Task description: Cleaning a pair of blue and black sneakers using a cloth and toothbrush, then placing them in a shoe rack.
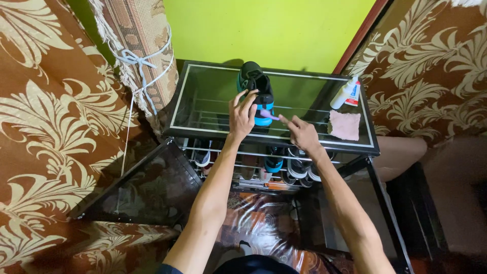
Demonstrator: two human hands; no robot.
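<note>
Nearest: two bare forearms reach up over a shiny patterned floor covering [264,223]. Below the glass top, rack shelves hold rows of shoes [284,167]. Right hand [303,133] is closed around a thin purple brush [270,115], tip against the shoe's heel. Left hand [242,114] grips the dark shoe with teal-blue trim [256,83], fingers curled over its back. Shoe stands on the glass surface [203,101], near centre. Pink cloth [345,125] lies right of the hands; white squeeze bottle [346,93] just behind it. Farthest: green wall [269,30].
</note>
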